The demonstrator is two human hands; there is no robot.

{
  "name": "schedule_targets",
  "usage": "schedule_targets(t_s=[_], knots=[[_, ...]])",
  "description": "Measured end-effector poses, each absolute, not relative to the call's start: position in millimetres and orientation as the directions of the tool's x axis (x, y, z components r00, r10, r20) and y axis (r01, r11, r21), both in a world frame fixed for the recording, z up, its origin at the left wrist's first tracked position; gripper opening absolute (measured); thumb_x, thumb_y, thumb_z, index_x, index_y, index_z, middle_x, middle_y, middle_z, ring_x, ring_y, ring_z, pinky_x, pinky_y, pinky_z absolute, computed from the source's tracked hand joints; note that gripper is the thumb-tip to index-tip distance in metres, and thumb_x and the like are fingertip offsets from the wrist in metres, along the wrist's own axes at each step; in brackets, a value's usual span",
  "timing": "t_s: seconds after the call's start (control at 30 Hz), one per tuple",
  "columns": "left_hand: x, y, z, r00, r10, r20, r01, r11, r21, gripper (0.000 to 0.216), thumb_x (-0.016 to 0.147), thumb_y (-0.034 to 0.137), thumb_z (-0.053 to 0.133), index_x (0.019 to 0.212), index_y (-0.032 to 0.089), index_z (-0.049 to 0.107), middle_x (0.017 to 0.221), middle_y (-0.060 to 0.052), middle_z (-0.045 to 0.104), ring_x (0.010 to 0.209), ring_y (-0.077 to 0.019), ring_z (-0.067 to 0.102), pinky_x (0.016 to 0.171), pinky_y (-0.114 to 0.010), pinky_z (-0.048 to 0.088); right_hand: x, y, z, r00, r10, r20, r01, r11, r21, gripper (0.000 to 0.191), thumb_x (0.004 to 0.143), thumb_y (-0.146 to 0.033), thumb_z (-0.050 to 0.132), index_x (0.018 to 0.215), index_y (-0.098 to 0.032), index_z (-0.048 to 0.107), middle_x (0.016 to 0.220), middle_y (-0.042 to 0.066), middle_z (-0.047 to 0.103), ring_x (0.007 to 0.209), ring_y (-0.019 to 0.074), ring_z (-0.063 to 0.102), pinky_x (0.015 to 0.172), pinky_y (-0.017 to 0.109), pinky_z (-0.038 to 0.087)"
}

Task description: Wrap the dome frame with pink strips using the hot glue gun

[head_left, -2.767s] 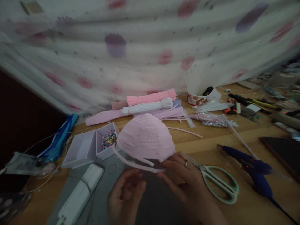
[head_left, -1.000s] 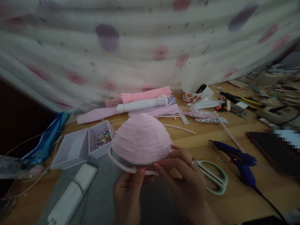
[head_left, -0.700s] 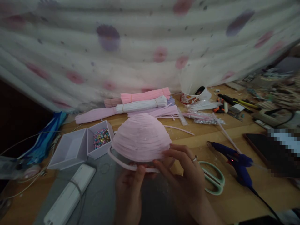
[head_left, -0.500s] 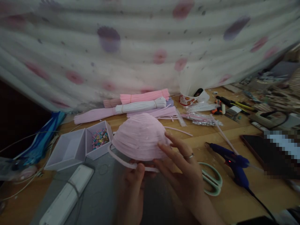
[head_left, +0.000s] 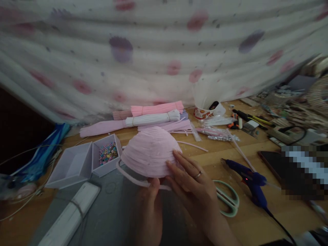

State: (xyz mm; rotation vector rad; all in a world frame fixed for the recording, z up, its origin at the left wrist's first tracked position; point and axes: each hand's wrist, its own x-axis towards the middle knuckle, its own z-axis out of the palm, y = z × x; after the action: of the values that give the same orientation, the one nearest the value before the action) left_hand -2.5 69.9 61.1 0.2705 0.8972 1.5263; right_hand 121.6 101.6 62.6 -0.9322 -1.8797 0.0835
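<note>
A pale pink shell-like dome [head_left: 150, 150] of fuzzy pipe cleaners laid side by side is held up in the middle. One pink pipe cleaner strip [head_left: 129, 178] curves loosely below its lower left edge. My left hand [head_left: 151, 205] grips from beneath, its thumb against the strip at the bottom edge; its other fingers are hidden. On the dome's right side, my right hand [head_left: 194, 186], with a ring, lays its fingers along the surface and supports that edge. Its thumb is hidden. To the right lie green-handled scissors [head_left: 229, 200], partly covered by my right hand.
A blue glue gun [head_left: 247, 177] with a red light lies at right beside a dark phone [head_left: 271, 167]. Bundles of pipe cleaners [head_left: 153, 118] lie at the back. An open white box [head_left: 106, 157] holds beads. A white power strip [head_left: 70, 215] is front left.
My right hand's fingers have come closer together and flatter against the dome's right side. The left hand keeps its hold below. The whole view has shifted slightly.
</note>
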Motion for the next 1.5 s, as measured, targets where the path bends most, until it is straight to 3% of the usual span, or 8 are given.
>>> schedule_targets(t_s=[0.13,0.33,0.53,0.67,0.9,1.23,1.4,1.5], knots=[[-1.7,69.8,65.0,-0.174,0.921,-0.348,-0.766,0.096,0.635,0.029,0.064,0.044,0.086,0.085,0.023,0.083,0.097,-0.01,0.081,0.098,-0.0278,0.075,0.095,-0.039,0.055,121.7,100.1,62.8,-0.182,0.629,0.756,0.591,0.684,-0.427,0.03,0.091,-0.013,0.065,0.121,-0.014,0.07,0.136,0.019,0.064,0.127,0.0261,0.06,0.098,0.042,0.058],[7.5,69.6,72.3,-0.221,0.861,-0.458,-0.752,0.148,0.642,0.042,0.039,0.048,0.095,0.073,0.027,0.083,0.091,-0.008,0.082,0.1,-0.0282,0.073,0.088,-0.034,0.059,125.7,102.3,62.8,-0.136,0.641,0.755,0.634,0.642,-0.431,0.028,0.091,-0.017,0.067,0.118,-0.013,0.072,0.131,0.02,0.067,0.119,0.0267,0.066,0.095,0.041,0.06],[9.6,70.5,58.4,-0.226,0.917,-0.327,-0.654,0.106,0.749,0.035,0.059,0.051,0.088,0.084,0.027,0.083,0.099,-0.008,0.082,0.105,-0.0275,0.072,0.095,-0.037,0.055,128.8,101.3,59.6,-0.061,0.679,0.732,0.619,0.601,-0.505,0.029,0.09,-0.018,0.069,0.119,-0.015,0.072,0.131,0.019,0.067,0.114,0.0255,0.069,0.093,0.039,0.061],[8.9,73.2,48.6,-0.337,0.911,-0.236,-0.543,0.017,0.84,0.022,0.071,0.04,0.084,0.09,0.029,0.083,0.103,-0.001,0.081,0.104,-0.0226,0.073,0.093,-0.029,0.054,127.9,101.4,58.4,-0.044,0.682,0.73,0.61,0.597,-0.521,0.033,0.09,-0.014,0.068,0.123,-0.018,0.07,0.134,0.017,0.066,0.118,0.0257,0.067,0.096,0.041,0.059],[20.6,83.8,65.7,-0.435,0.884,-0.171,-0.523,-0.094,0.847,0.017,0.068,0.033,0.085,0.084,0.028,0.081,0.089,-0.002,0.082,0.089,-0.0228,0.076,0.086,-0.032,0.057,131.4,101.6,54.2,-0.027,0.73,0.683,0.579,0.569,-0.585,0.042,0.089,-0.016,0.07,0.13,-0.026,0.067,0.139,0.01,0.063,0.12,0.0236,0.065,0.101,0.041,0.056],[31.1,80.9,75.6,-0.393,0.903,-0.175,-0.58,-0.096,0.809,0.025,0.07,0.036,0.083,0.091,0.023,0.077,0.101,-0.005,0.081,0.102,-0.0239,0.072,0.094,-0.034,0.052,132.3,99.0,53.1,0.051,0.782,0.621,0.533,0.505,-0.679,0.037,0.089,-0.02,0.071,0.125,-0.028,0.07,0.136,0.008,0.065,0.117,0.0239,0.068,0.099,0.04,0.058],[31.2,81.6,73.1,-0.377,0.91,-0.172,-0.556,-0.074,0.828,0.025,0.071,0.038,0.083,0.091,0.024,0.077,0.099,-0.005,0.08,0.098,-0.0222,0.072,0.089,-0.031,0.052,123.3,95.1,50.1,0.217,0.771,0.599,0.385,0.496,-0.778,0.013,0.088,-0.019,0.071,0.1,-0.023,0.074,0.132,0.011,0.067,0.121,0.0301,0.065,0.098,0.049,0.058],[31.8,82.2,70.1,-0.358,0.916,-0.183,-0.567,-0.058,0.822,0.028,0.071,0.038,0.082,0.094,0.023,0.077,0.098,-0.005,0.08,0.097,-0.0235,0.072,0.089,-0.032,0.053,121.1,94.8,51.7,0.216,0.768,0.603,0.375,0.505,-0.777,0.005,0.086,-0.018,0.073,0.088,-0.022,0.071,0.131,0.01,0.066,0.122,0.0307,0.063,0.098,0.052,0.056]])
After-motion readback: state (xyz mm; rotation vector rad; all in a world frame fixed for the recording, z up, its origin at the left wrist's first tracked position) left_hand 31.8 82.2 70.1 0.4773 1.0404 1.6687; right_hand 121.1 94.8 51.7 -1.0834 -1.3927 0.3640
